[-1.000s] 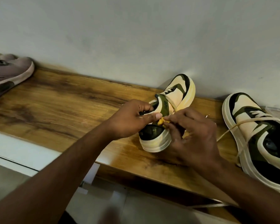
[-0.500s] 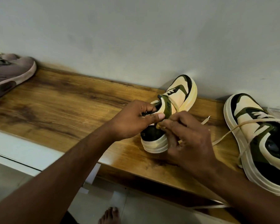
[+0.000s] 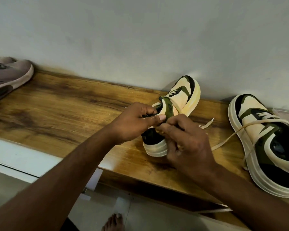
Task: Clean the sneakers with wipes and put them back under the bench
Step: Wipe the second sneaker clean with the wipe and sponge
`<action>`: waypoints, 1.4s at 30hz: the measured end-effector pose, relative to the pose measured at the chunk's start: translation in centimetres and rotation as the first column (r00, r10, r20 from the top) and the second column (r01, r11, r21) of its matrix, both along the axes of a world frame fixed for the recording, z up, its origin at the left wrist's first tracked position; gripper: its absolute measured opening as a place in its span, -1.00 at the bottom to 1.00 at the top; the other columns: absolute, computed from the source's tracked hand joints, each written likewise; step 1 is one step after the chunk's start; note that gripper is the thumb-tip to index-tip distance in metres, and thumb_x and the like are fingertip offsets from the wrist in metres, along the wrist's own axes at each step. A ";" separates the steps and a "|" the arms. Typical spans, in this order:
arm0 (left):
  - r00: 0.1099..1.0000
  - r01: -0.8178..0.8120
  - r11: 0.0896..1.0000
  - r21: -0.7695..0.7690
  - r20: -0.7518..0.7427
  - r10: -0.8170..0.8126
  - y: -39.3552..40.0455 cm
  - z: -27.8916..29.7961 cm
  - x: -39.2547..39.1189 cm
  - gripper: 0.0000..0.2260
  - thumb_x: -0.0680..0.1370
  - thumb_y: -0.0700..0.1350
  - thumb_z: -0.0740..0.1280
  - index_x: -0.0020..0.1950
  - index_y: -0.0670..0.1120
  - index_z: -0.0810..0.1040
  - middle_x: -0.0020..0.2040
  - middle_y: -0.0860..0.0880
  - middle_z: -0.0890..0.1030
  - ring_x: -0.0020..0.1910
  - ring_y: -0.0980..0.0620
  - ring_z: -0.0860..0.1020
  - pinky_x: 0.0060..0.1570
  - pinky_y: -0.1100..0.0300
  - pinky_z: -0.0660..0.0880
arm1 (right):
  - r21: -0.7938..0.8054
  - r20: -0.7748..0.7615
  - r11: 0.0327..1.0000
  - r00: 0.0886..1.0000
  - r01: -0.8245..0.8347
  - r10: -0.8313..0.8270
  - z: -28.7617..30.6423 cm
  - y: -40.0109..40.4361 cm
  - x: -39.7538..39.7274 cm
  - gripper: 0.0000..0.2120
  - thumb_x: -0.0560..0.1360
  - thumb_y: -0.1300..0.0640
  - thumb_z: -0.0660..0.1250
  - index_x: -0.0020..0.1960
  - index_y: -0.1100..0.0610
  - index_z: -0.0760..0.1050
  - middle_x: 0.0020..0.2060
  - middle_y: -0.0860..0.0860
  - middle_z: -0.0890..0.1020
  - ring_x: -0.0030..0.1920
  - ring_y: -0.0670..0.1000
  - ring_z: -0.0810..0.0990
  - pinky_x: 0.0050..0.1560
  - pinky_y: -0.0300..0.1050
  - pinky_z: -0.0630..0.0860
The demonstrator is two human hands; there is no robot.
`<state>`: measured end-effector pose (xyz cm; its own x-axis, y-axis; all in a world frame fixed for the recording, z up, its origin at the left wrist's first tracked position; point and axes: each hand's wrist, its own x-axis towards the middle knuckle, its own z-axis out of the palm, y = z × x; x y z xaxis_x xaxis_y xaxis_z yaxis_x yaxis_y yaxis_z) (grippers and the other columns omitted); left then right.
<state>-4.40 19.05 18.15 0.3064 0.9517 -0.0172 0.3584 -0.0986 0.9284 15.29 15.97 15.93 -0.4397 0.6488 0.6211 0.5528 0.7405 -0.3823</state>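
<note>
A cream, green and black sneaker (image 3: 182,95) stands on the wooden bench (image 3: 60,110) with its toe toward the wall. My left hand (image 3: 135,120) grips the collar and tongue at its opening. Beside it, my right hand (image 3: 185,142) pinches something small and yellowish at the sneaker's opening, its fingers curled over the heel side. The matching second sneaker (image 3: 265,144) lies at the right on the bench, its loose cream lace (image 3: 223,142) trailing across the wood toward my right hand. No wipe is visible.
A mauve shoe (image 3: 8,77) sits at the bench's far left against the grey wall. Below the bench's front edge is a white panel (image 3: 15,157) and tiled floor, where a bare foot (image 3: 113,222) shows.
Both hands stay on the sneaker's opening. My right hand has shifted slightly up and closer to my left thumb, and the sneaker has turned a little. A bare foot has come into view below.
</note>
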 end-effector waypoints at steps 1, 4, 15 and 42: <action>1.000 -0.003 1.000 -0.010 0.008 0.003 0.0 -0.1 0.1 -0.67 0.66 -0.10 0.38 -0.32 0.02 0.59 -0.37 0.11 0.52 -0.34 0.14 0.48 -0.28 0.16 0.44 | 0.007 0.020 1.000 0.999 -0.030 0.030 -0.2 -0.6 -0.3 -0.81 0.51 0.37 0.43 0.11 0.30 0.67 -0.02 0.14 0.62 -0.06 0.07 0.59 -0.06 -0.18 0.60; 1.000 -0.005 0.999 -0.038 0.019 0.005 -0.1 0.0 0.2 -0.70 0.66 -0.08 0.38 -0.27 -0.05 0.60 -0.35 0.06 0.53 -0.33 0.10 0.50 -0.27 0.10 0.48 | 0.031 0.164 0.994 0.981 -0.108 0.101 -0.6 -1.8 -1.0 -0.80 0.59 0.30 0.31 0.15 0.33 0.64 -0.01 0.19 0.61 -0.06 0.15 0.58 -0.18 0.06 0.59; 0.999 -0.028 0.997 -0.066 0.039 0.031 0.2 -0.2 0.2 -0.70 0.66 -0.09 0.39 -0.28 -0.06 0.60 -0.32 0.00 0.52 -0.29 0.07 0.49 -0.24 0.10 0.44 | 0.011 0.091 0.999 0.995 -0.043 0.042 0.1 0.0 -0.1 -0.80 0.53 0.29 0.38 0.13 0.29 0.67 0.02 0.17 0.63 0.01 0.13 0.61 -0.02 -0.02 0.64; 0.987 -0.034 0.947 -0.320 0.138 0.082 1.6 -0.1 -2.3 -0.66 0.55 0.00 0.38 0.22 -0.19 0.67 0.15 -0.21 0.72 0.01 -0.05 0.66 -0.03 0.05 0.59 | 0.080 0.143 0.985 0.979 -0.154 0.142 -1.0 -0.3 1.0 -0.76 0.57 0.23 0.35 0.20 0.26 0.63 0.06 0.16 0.60 0.00 0.11 0.59 -0.11 0.01 0.65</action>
